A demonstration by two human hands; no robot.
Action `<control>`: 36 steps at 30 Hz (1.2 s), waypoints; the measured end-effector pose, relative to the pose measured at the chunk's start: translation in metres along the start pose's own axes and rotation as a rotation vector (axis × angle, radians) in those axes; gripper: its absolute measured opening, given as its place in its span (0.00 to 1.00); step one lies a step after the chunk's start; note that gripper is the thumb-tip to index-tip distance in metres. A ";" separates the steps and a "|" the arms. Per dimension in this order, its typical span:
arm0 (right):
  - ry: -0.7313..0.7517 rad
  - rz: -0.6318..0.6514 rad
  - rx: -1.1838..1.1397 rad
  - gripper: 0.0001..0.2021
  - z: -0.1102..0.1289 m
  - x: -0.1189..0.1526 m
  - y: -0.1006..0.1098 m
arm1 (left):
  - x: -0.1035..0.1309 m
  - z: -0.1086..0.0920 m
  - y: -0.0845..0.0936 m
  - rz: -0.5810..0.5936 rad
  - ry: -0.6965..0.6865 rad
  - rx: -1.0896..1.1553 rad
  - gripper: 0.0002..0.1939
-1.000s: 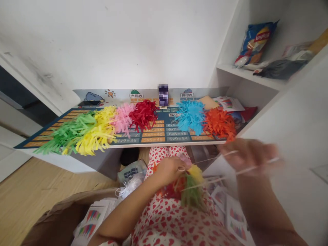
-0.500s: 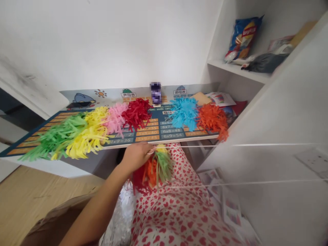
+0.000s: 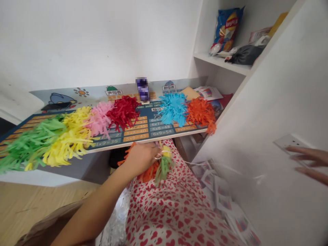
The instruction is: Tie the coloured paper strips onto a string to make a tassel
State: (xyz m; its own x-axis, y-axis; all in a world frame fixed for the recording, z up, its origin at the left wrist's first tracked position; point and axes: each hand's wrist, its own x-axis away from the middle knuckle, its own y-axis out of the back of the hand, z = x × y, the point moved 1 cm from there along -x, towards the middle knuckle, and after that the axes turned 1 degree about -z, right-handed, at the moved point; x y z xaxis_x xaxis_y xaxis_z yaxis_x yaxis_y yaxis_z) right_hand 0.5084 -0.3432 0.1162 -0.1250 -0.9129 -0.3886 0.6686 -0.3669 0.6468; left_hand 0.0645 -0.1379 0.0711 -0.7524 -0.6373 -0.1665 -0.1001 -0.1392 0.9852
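My left hand [image 3: 146,155] is closed on a bundle of paper tassels [image 3: 164,165] above my lap; orange, green and yellow strips hang out around it. A white string [image 3: 194,163] loops at its fingers and trails off to the right, blurred. At the right edge my right hand [image 3: 309,160] has its fingers apart, with nothing seen between them, in front of the wall socket. On the desk lie green [image 3: 33,140], yellow [image 3: 71,136], pink [image 3: 99,118], dark red [image 3: 124,112], light blue [image 3: 174,108] and orange [image 3: 201,113] fringed tassels.
A dark phone [image 3: 56,106] rests at the desk's back left. A pixelated purple item [image 3: 143,90] stands at the back middle. Shelves [image 3: 222,65] at the right hold a chip bag [image 3: 228,29] and a dark bag. Printed packets [image 3: 222,191] are low on the right.
My right hand has come into view at the right edge. The string, taut in two lines before, now hangs looser. The whole view has shifted, and the held tassels sit differently under my left hand.
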 end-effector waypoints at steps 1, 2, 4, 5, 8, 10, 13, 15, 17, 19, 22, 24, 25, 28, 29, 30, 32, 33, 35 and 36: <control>0.037 0.078 0.051 0.18 0.005 -0.008 -0.022 | -0.005 -0.008 -0.002 0.020 -0.027 0.011 0.13; 0.089 0.175 0.084 0.21 0.014 -0.016 -0.050 | -0.009 -0.015 -0.004 0.041 -0.047 0.023 0.13; 0.220 0.348 0.051 0.26 0.038 -0.034 -0.118 | -0.017 -0.028 -0.008 0.087 -0.067 0.044 0.12; 0.258 0.406 0.008 0.28 0.050 -0.043 -0.154 | -0.019 -0.033 -0.009 0.107 -0.076 0.054 0.11; 0.277 0.479 -0.097 0.23 0.075 -0.071 -0.245 | -0.020 -0.037 -0.014 0.133 -0.077 0.103 0.10; 0.197 0.550 -0.157 0.13 0.079 -0.086 -0.279 | -0.012 -0.029 -0.017 0.106 -0.023 0.203 0.13; 0.122 0.647 -0.250 0.12 0.074 -0.102 -0.288 | 0.009 -0.003 -0.025 -0.044 0.137 0.460 0.22; 0.105 0.717 -0.290 0.15 0.072 -0.112 -0.279 | 0.028 0.019 -0.032 -0.194 0.272 0.595 0.24; 0.073 0.806 -0.304 0.17 0.074 -0.121 -0.267 | 0.048 0.039 -0.042 -0.276 0.423 0.664 0.25; 0.017 0.880 -0.304 0.17 0.080 -0.132 -0.257 | 0.064 0.053 -0.053 -0.242 0.527 0.769 0.25; -0.022 0.931 -0.331 0.18 0.094 -0.149 -0.244 | 0.080 0.063 -0.063 -0.163 0.607 0.985 0.22; -0.008 0.895 -0.301 0.18 0.105 -0.162 -0.237 | 0.087 0.066 -0.062 -0.125 0.654 1.069 0.21; 0.001 0.853 -0.268 0.17 0.111 -0.168 -0.233 | 0.089 0.068 -0.060 -0.099 0.664 1.089 0.20; -0.036 0.706 -0.285 0.13 0.126 -0.185 -0.219 | 0.098 0.077 -0.047 -0.022 0.620 1.108 0.16; -0.073 0.663 -0.353 0.12 0.131 -0.189 -0.215 | 0.102 0.080 -0.041 -0.013 0.603 1.114 0.16; -0.107 0.622 -0.421 0.12 0.135 -0.191 -0.211 | 0.105 0.084 -0.035 -0.020 0.597 1.130 0.16; -0.131 0.563 -0.485 0.12 0.140 -0.193 -0.208 | 0.109 0.091 -0.022 -0.086 0.632 1.210 0.17; -0.127 0.570 -0.474 0.12 0.140 -0.193 -0.209 | 0.110 0.092 -0.016 -0.148 0.663 1.281 0.18; -0.128 0.634 -0.426 0.14 0.137 -0.189 -0.216 | 0.109 0.092 -0.005 -0.289 0.719 1.456 0.19; -0.150 0.663 -0.426 0.15 0.133 -0.185 -0.222 | 0.107 0.090 0.000 -0.352 0.730 1.541 0.20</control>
State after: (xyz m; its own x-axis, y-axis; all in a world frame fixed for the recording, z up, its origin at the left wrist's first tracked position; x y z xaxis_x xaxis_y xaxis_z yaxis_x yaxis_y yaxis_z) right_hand 0.2855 -0.1161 0.1317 0.3193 -0.9423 0.1006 0.8568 0.3325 0.3941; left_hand -0.0750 -0.1379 0.0573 -0.1800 -0.9803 0.0812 -0.9834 0.1774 -0.0383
